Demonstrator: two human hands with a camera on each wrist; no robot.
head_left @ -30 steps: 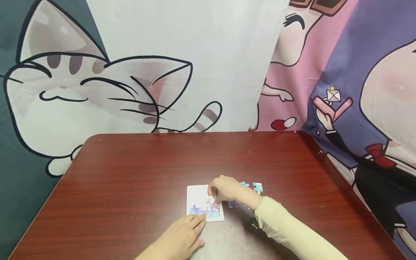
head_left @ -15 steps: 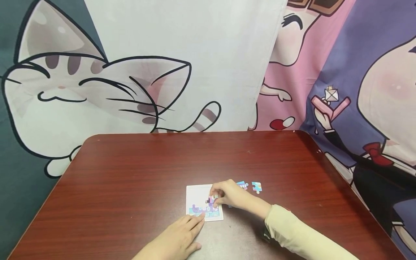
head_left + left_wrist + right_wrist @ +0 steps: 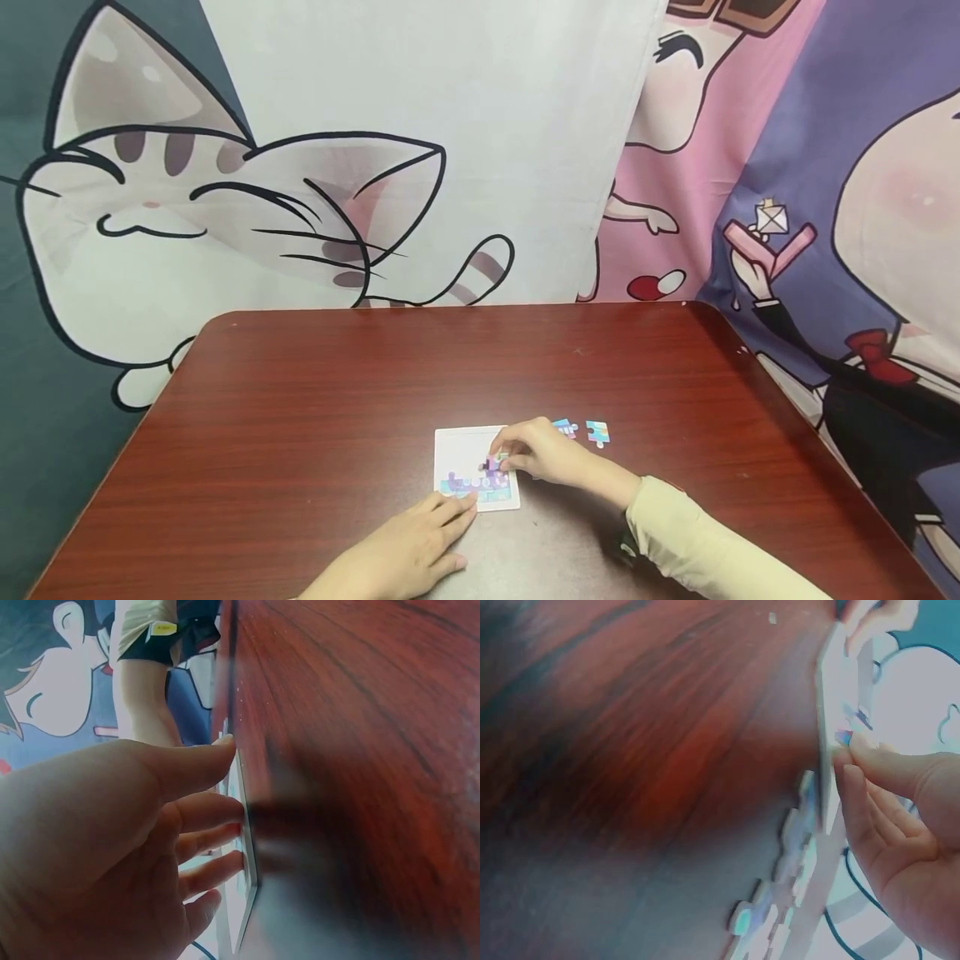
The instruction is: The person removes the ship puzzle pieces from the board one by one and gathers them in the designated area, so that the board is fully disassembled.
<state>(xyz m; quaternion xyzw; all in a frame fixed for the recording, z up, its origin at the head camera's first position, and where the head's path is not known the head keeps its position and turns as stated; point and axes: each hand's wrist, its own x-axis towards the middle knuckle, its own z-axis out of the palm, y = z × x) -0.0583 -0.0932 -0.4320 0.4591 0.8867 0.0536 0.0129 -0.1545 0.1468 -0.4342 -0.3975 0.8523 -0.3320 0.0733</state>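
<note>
A white square puzzle tray [image 3: 459, 447] lies on the table, its lower part filled with joined purple and light-blue pieces [image 3: 468, 487]. My left hand [image 3: 411, 540] rests its extended fingertips on the tray's lower left edge. Above the tray's right side, my right hand [image 3: 546, 452] pinches a purple puzzle piece [image 3: 492, 462] between thumb and fingers. In the right wrist view only a small coloured bit of that piece [image 3: 844, 737] shows past the fingertips. Whether it is seated against the joined pieces I cannot tell.
Loose puzzle pieces lie right of the tray, among them a blue-and-yellow one [image 3: 597, 432] and another [image 3: 565, 427] partly behind the right hand. Several more pieces [image 3: 761, 907] appear in the right wrist view. A cartoon-printed cloth [image 3: 525, 125] hangs behind the brown table [image 3: 337, 375].
My right hand has shifted slightly right and tilted, so the pinched purple piece shows more clearly over the tray. My left hand has stayed on the tray edge.
</note>
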